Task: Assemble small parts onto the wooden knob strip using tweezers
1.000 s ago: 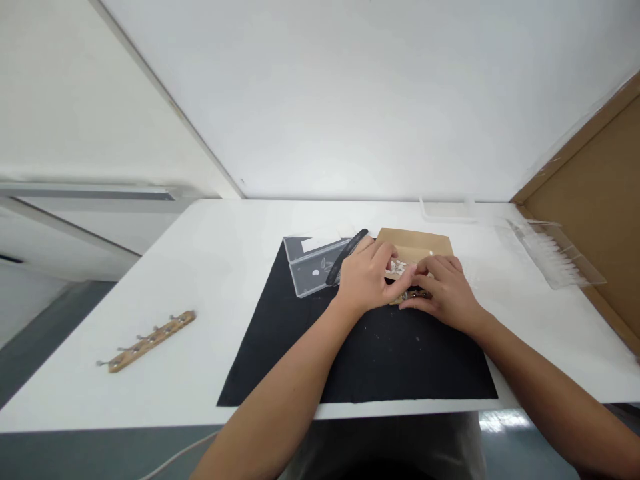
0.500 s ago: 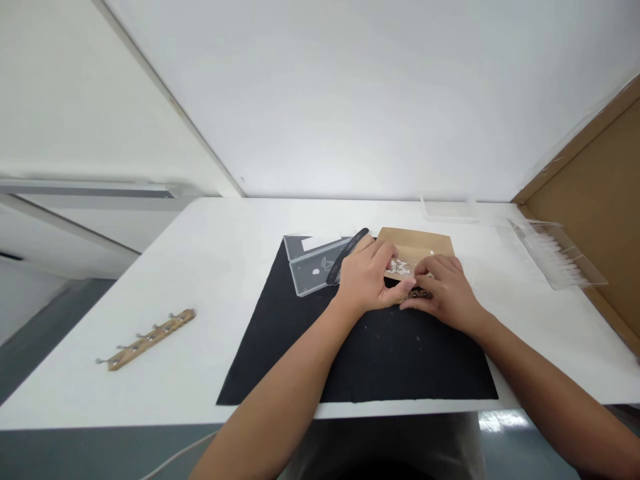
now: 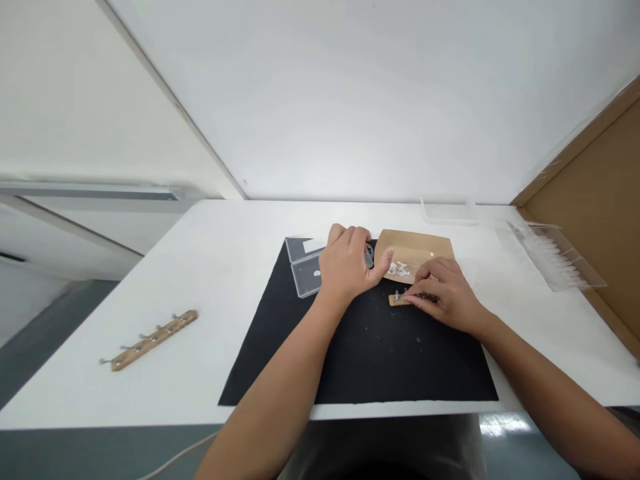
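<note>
My right hand (image 3: 445, 293) is closed on the near end of a small wooden hook rack (image 3: 395, 300). Its left end and a couple of metal hooks show past my fingertips, low over the black mat. My left hand (image 3: 347, 263) lies over a hinged clear plastic case (image 3: 304, 277), thumb stretched out to the right and fingers bent over the far side, their tips hidden. A grey looped part (image 3: 369, 255) peeks out beside those fingers; what it belongs to is covered. Just beyond the rack stands a brown paper tray (image 3: 415, 240) with small white bits (image 3: 399, 269) in it.
A black mat (image 3: 280, 360) lies on the white table (image 3: 240, 240). Another wooden hook rack (image 3: 153, 339) rests at the left. Clear plastic holders (image 3: 560, 260) stand at the right by a brown board (image 3: 595, 180). A white wall rises behind.
My left hand has moved left, away from the rack and onto the case, covering the long black object seen there before. More of the rack shows; my right hand stays on it.
</note>
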